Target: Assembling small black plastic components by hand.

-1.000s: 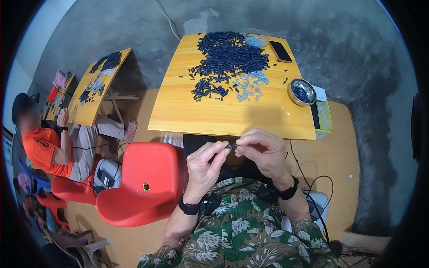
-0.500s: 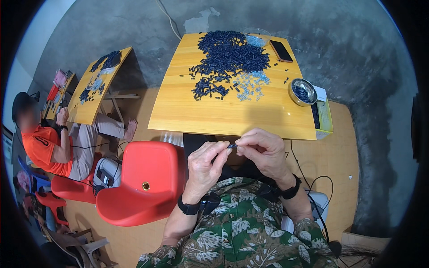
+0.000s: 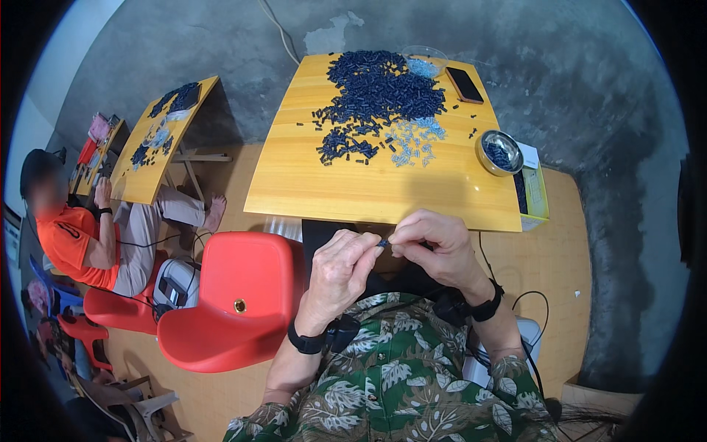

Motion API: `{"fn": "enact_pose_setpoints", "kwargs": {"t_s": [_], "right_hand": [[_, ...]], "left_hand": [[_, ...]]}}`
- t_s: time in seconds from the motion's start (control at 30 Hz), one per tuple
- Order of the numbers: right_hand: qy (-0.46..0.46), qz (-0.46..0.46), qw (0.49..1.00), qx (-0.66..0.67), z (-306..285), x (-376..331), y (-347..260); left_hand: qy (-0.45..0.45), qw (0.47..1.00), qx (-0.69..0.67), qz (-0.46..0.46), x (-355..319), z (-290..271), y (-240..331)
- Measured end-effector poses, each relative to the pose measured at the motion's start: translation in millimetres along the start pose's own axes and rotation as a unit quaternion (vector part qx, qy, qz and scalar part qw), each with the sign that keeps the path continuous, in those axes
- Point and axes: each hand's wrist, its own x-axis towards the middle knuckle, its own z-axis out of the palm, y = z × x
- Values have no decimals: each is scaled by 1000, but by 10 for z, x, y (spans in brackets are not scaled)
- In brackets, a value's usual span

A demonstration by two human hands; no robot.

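Note:
Just off the table's near edge, my two hands meet at the fingertips. My left hand (image 3: 341, 269) is closed in a pinch on a small dark tubular piece (image 3: 382, 243). On the other end of it, my right hand (image 3: 436, 247) also pinches with thumb and forefinger; most of the piece is hidden by the fingers. A large heap of similar dark tubular pieces (image 3: 387, 88) covers the far part of the wooden table (image 3: 294, 184). Small clear bluish pieces (image 3: 412, 140) lie in a patch at the heap's near right side.
A metal bowl (image 3: 512, 168) holding dark pieces stands by the right edge, a phone (image 3: 464, 85) and clear dish (image 3: 434, 53) behind it. A yellow box (image 3: 537, 199) is beside the table. Left are a red chair (image 3: 250, 272) and a person in orange (image 3: 77, 250) at another table.
My right wrist has shifted slightly right and my left hand has turned a little. Less of the dark piece shows between the fingertips. The things on the table lie as before.

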Motion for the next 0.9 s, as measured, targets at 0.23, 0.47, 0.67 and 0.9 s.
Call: {"fn": "enact_pose_setpoints", "kwargs": {"t_s": [0.23,0.47,0.67,0.9], "right_hand": [[-18,-23,1000,-3,-15,14,52],[-58,70,989,113,-54,76,109],[-103,174,931,304,-92,55,395],[-145,257,812,504,23,50,576]], "left_hand": [[-6,1000,-4,16,31,-17,14],[-16,1000,7,25,32,-39,-24],[-12,999,4,33,38,-15,17],[12,996,49,67,27,20,53]]}}
